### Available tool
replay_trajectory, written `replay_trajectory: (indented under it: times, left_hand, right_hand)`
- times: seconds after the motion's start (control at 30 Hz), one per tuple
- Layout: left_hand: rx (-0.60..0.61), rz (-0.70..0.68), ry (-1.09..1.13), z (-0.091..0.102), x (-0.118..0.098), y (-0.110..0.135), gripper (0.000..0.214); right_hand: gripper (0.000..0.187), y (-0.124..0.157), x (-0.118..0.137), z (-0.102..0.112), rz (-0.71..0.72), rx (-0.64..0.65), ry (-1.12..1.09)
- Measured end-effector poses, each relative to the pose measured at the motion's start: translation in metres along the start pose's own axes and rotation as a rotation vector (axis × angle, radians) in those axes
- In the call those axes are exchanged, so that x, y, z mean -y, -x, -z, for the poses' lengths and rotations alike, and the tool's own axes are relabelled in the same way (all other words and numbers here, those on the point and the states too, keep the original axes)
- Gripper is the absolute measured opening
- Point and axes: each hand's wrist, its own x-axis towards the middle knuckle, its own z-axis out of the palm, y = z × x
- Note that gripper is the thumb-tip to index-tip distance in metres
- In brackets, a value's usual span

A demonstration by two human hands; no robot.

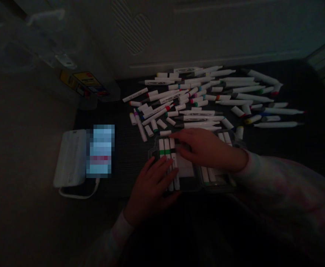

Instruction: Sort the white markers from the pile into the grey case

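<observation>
Three white markers lie side by side in the left half of a clear plastic case [196, 182]; two have green bands and the third marker [173, 145] a black one. My left hand [151, 181] rests on them from the near side, fingers spread and stretched across the barrels. From the right reaches my right hand [204, 146], its index fingertip at the far end of the black-banded marker and its thumb held apart. My right wrist and forearm partly hide the case's right half, where more white markers [207, 174] show.
Loose markers and caps [201, 118] are strewn over the dark table [123, 163] beyond the case. To the left lie a phone [100, 150] with a lit, blurred screen and a white box [71, 157] with a cable. Clear packaging [91, 85] stands at the back left.
</observation>
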Motion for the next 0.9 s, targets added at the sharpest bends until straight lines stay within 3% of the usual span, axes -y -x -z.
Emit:
replay_trajectory:
  times: [0.73, 0.9]
  left_hand:
    - [-0.002, -0.003, 0.006, -0.001, 0.000, 0.001, 0.042]
    - [0.001, 0.000, 0.002, -0.001, 0.001, 0.000, 0.041]
  right_hand:
    - [0.034, -0.001, -0.001, -0.002, -0.025, 0.011, -0.049]
    - [0.032, 0.002, -0.007, 0.015, -0.050, -0.011, -0.235]
